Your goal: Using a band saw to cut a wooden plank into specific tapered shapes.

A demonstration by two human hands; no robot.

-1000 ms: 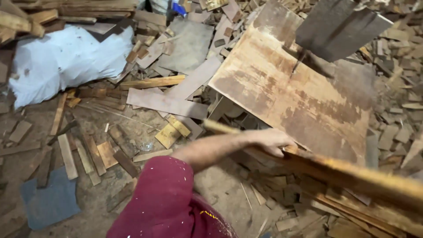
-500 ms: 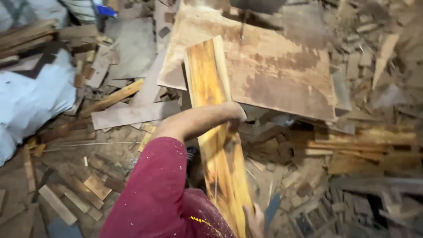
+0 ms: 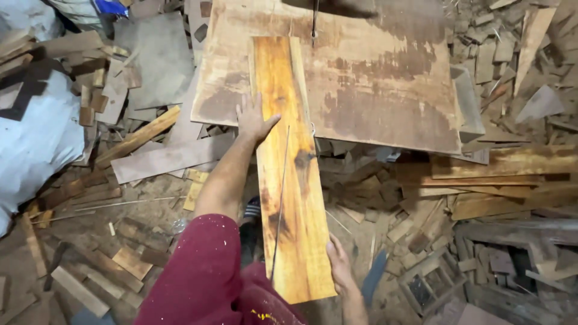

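A long orange-brown wooden plank [image 3: 289,162] lies lengthwise away from me, its far end resting on a large stained plywood sheet [image 3: 373,90]. My left hand [image 3: 253,120] presses flat on the plank's left edge near the sheet's front edge, fingers spread. Down at the near end, my right hand [image 3: 340,265] grips the plank's right edge. A thin dark line runs along the plank's length. My left arm wears a dark red sleeve.
Wood offcuts and small blocks [image 3: 120,265] litter the ground all around. A white sack [image 3: 36,138] lies at the left. Long boards [image 3: 500,180] are stacked at the right, a grey flat sheet [image 3: 156,60] lies at the upper left.
The plank swung from pointing right to lying lengthwise on the plywood sheet. My left hand moved onto its left edge and my right hand now shows at its near end.
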